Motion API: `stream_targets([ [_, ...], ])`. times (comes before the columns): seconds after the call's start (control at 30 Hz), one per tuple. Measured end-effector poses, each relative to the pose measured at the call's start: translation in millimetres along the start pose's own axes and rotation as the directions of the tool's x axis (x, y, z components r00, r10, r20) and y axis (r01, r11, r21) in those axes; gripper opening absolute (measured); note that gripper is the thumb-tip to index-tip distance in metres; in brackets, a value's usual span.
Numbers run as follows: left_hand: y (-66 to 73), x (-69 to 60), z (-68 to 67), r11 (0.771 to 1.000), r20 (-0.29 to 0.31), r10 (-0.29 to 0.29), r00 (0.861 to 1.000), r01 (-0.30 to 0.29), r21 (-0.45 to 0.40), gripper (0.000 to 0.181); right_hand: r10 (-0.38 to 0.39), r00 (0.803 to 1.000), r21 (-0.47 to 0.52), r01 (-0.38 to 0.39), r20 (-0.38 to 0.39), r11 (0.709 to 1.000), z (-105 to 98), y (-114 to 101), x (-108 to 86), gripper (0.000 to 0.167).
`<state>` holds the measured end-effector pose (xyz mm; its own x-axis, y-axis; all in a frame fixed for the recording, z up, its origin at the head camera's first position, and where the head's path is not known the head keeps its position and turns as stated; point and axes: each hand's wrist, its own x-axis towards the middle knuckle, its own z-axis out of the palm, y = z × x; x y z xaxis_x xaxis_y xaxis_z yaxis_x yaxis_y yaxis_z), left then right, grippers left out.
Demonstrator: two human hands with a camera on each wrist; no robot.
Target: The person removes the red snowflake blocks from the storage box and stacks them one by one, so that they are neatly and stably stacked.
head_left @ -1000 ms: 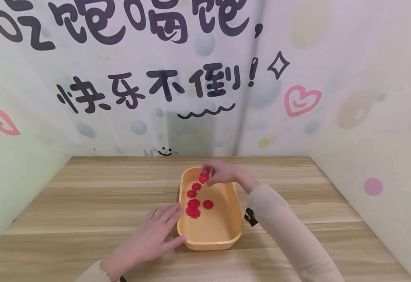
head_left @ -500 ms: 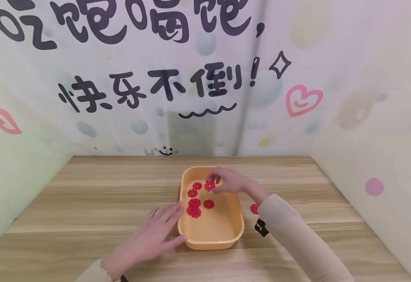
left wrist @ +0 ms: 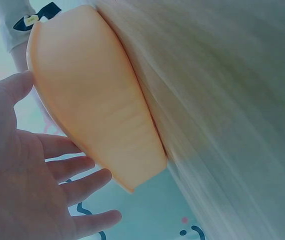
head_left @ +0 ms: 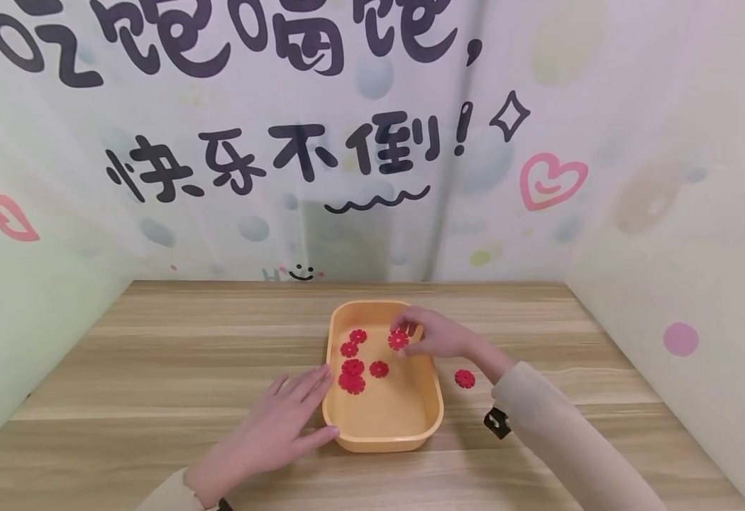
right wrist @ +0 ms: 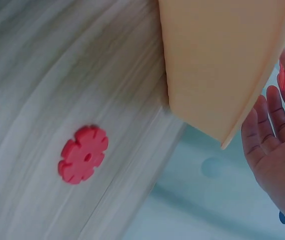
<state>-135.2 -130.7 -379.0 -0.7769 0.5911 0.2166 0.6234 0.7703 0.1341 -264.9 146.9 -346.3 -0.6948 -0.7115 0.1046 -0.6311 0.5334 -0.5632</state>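
Right hand (head_left: pixel 433 335): I read it as pinching a red notched disc (head_left: pixel 398 340) between thumb and fingers; the right wrist view gives me the disc nearly edge-on. Held disc is round, so the only long axis I note is that of the peach plastic tray (head_left: pixel 382 446) beneath, running away from the person. The disc sits over the tray's far right part, near the right rim. Left hand (head_left: pixel 283 422): fingers extended, touching the tray's left side; I see no grip. Other red discs (head_left: pixel 379 369) lie in the tray, mostly along its left wall, leftward of the held one. Key relation: one loose disc (head_left: pixel 465 378) rests flat on the wood-grain tabletop (head_left: pixel 219 341), outside the right wall, rightward and personward of the right hand, which I judge clearly nearer.
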Motion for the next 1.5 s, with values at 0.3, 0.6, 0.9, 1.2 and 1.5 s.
stream_targets([
  [0.3,0.4,0.4,0.9,1.000,-0.010,0.005,1.000,-0.005,0.005,0.071,0.025,0.999,0.045,-0.024,-0.025,0.999,-7,10,-22.5,0.034],
  [0.6,1.3,0.4,-1.0,1.000,0.007,-0.010,1.000,0.010,-0.010,0.071,0.045,0.998,0.094,-0.040,-0.053,0.995,-10,20,-44.8,0.033],
  [0.9,0.7,0.6,-0.8,0.999,0.023,-0.021,1.000,0.022,-0.024,0.071,0.090,0.993,0.135,-0.078,-0.080,0.988,-17,33,-68.0,0.032],
  [1.2,0.4,1.1,0.0,1.000,0.012,-0.017,1.000,0.017,-0.017,0.071,0.113,0.993,0.148,-0.108,-0.021,0.983,-15,49,-86.2,0.029],
  [1.5,1.7,1.4,-2.5,0.999,0.027,-0.022,0.999,0.023,-0.023,0.072,0.109,0.994,0.142,-0.111,0.022,0.984,-9,64,-96.2,0.030],
])
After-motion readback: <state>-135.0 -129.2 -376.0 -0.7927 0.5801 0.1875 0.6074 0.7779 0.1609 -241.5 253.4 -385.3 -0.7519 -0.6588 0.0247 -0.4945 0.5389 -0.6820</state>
